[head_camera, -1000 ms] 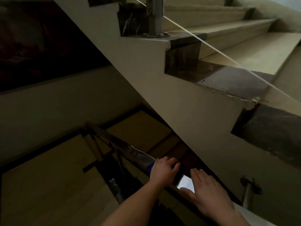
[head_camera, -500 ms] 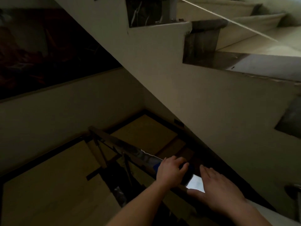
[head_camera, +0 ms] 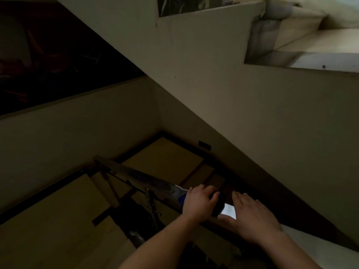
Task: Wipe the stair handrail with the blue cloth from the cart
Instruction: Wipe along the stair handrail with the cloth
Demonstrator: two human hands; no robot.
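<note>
A shiny metal handrail (head_camera: pixel 147 182) slopes down and away to the left over a dim stairwell. My left hand (head_camera: pixel 198 202) is closed over the rail with the blue cloth (head_camera: pixel 182 199) under the palm; only a blue edge shows at the hand's left side, and a dark part shows at the fingertips. My right hand (head_camera: pixel 250 216) lies flat on the rail just behind it, fingers together and extended, holding nothing. A bright reflective patch of rail shows between the two hands.
Tan stair treads and a landing (head_camera: pixel 165 160) lie far below the rail. The pale underside of the upper flight (head_camera: pixel 233 103) slants overhead to the right, with steps (head_camera: pixel 310 45) at the top right. A wall (head_camera: pixel 77 133) closes the left side.
The view has tilted down and to the left, so the upper steps slid up and right. Both hands stay on the rail in the same grip, with the left hand slightly farther along it.
</note>
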